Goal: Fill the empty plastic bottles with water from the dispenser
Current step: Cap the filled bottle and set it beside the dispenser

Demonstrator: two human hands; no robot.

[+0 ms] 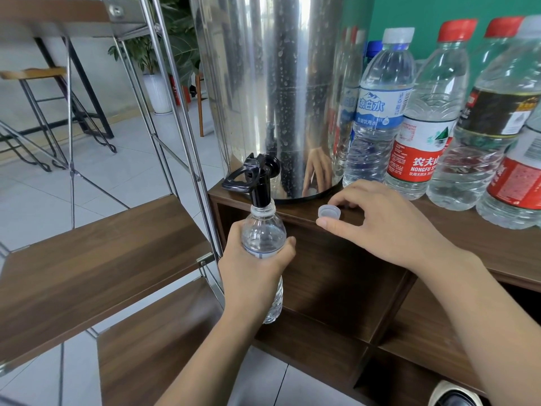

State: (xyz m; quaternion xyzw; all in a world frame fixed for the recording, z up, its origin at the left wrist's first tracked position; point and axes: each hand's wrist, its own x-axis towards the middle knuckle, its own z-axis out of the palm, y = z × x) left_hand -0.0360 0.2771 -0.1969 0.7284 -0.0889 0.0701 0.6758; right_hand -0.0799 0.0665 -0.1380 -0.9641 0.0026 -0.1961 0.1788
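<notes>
Nearest, the left hand (254,268) is wrapped around the middle of a clear, uncapped plastic bottle (265,244), holding it upright with its open mouth right under the black spout of the tap (257,180). Just beyond, the right hand (377,221) pinches a small translucent white cap (329,213) between thumb and fingers at the front edge of the dark wood bench (456,230). Behind stands the tall shiny steel water dispenser (281,89), beaded with droplets, and to its right a row of capped plastic bottles (421,118) stands on the bench against a green wall (439,13).
</notes>
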